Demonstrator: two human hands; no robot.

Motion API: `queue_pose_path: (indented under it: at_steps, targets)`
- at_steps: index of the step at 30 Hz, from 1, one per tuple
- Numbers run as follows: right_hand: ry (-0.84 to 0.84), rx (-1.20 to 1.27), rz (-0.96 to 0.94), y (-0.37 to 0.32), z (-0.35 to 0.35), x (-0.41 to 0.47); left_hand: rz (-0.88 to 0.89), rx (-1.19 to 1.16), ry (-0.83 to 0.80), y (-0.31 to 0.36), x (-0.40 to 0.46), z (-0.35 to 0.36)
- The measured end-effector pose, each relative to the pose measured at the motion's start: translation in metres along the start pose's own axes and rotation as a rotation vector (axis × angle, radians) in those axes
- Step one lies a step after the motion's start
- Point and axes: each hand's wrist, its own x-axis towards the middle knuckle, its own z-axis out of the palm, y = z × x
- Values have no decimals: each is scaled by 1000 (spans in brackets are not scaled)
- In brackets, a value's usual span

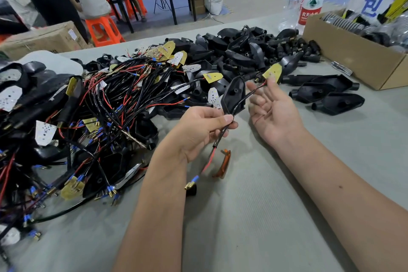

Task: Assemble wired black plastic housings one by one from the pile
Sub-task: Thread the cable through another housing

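One black housing (234,95) is up off the table (254,205), with its wire (249,95) threaded through it. It looks light and stiff, a thin plastic shell that should take a firm pinch by its edges; the wire is limp and will flop, and the small yellow board (273,72) at its far end looks like the fragile part, best held by its rim. The left hand (198,130) pinches the wire just below the housing, thumb against fingers, the plug end dangling beneath. The right hand (272,108) is just beside the housing, palm up, fingers relaxed, the wire running across its fingertips to the board. The tangled pile (92,121) lies left of both hands.
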Motion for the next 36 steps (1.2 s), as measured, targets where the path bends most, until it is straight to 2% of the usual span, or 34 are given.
queue_pose_path:
  at_steps: [7, 14, 16, 20, 25, 31, 36]
  targets:
    - [-62, 32, -45, -14, -8, 2, 15, 63, -15, 0, -2, 2]
    - [-196, 119, 50, -20, -5, 1, 4, 90, -54, -1, -2, 6]
    - [-169, 31, -7, -20, -4, 2, -8, 91, -70, -1, -2, 6]
    - [-82, -295, -183, -16, -7, 1, -17, 99, -94, 0, -3, 7]
    - [-139, -589, -300, -10, -9, -1, -2, 84, -86, 0, -3, 8]
    - [-114, -723, -380, -4, -9, 0, 20, 86, -15, 0, -5, 11]
    - [-139, -825, -372, -3, -10, -1, 39, 104, 29, 1, -6, 14]
